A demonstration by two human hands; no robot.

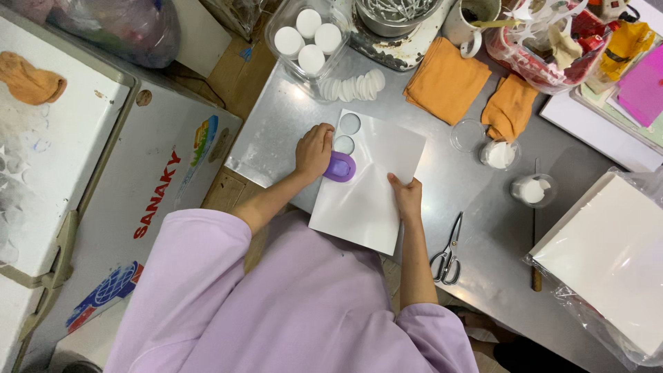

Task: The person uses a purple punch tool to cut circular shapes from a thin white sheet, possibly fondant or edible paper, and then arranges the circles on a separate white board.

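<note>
My left hand (314,150) rests on a purple round hole punch (340,167) that sits at the left edge of a white paper sheet (373,200). Two round holes (347,134) show in the sheet just above the punch. My right hand (407,196) pinches the sheet's right edge near its middle, thumb on top. The sheet lies on a metal table (290,131) and hangs over its near edge.
A fan of white paper discs (356,87) lies above the sheet, below a clear box of white round lids (307,34). Two orange cloths (449,79) lie at the back. Scissors (449,252), two small cups (532,190) and a wrapped paper stack (611,255) are on the right. A white chest freezer (83,173) stands on the left.
</note>
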